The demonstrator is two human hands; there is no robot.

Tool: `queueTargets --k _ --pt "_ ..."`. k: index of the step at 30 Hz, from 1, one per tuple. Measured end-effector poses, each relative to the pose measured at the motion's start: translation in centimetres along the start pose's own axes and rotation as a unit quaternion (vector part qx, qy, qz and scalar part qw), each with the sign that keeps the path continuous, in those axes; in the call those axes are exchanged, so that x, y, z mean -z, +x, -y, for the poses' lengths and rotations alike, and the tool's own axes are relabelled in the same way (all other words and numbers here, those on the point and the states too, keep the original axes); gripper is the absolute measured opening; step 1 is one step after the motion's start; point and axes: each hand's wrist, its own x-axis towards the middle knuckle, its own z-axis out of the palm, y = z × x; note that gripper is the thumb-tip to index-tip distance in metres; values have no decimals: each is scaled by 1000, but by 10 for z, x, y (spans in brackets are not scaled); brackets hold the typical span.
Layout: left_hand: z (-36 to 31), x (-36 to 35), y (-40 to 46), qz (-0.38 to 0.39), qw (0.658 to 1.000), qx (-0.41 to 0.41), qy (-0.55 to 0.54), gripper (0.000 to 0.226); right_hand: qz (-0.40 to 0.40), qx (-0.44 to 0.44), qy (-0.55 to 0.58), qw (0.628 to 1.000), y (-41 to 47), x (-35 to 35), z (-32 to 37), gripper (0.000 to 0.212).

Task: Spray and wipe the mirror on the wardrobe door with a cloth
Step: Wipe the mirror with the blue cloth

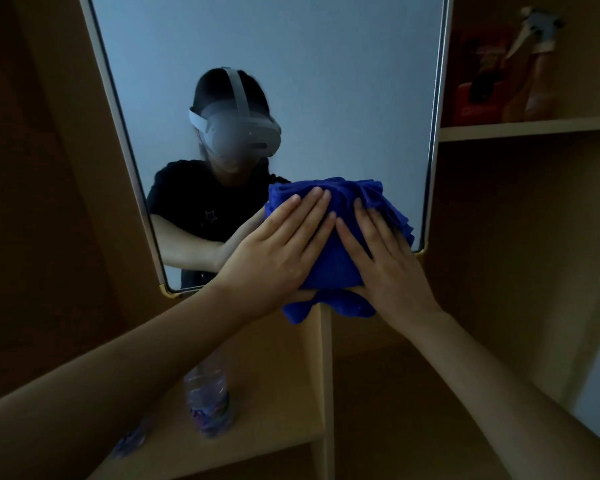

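A tall mirror [326, 81] in a thin metal frame fills the upper middle of the head view, mounted on a wooden wardrobe door. A bunched blue cloth [329, 268] lies against its lower right corner. My left hand [278, 251] and my right hand [385, 261] both press flat on the cloth, fingers pointing up and nearly touching each other. The cloth's lower edge hangs below the mirror frame. A spray bottle [534, 64] with a white trigger stands on a shelf at the upper right, apart from both hands.
A wooden shelf [530, 128] at the upper right also holds a red box [478, 77]. A clear plastic bottle [210, 400] stands on a lower wooden ledge [274, 393] under my left forearm. The mirror reflects a person wearing a headset. The room is dim.
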Motion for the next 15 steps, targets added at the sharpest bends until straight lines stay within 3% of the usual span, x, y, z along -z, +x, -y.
queueTargets --k 9,15 --pt "-35 0 48 22 1000 8 9 95 24 -40 -8 999 -19 4 -46 94" --pt "-44 1 63 35 999 9 15 91 22 -58 -7 998 -26 5 -57 112"
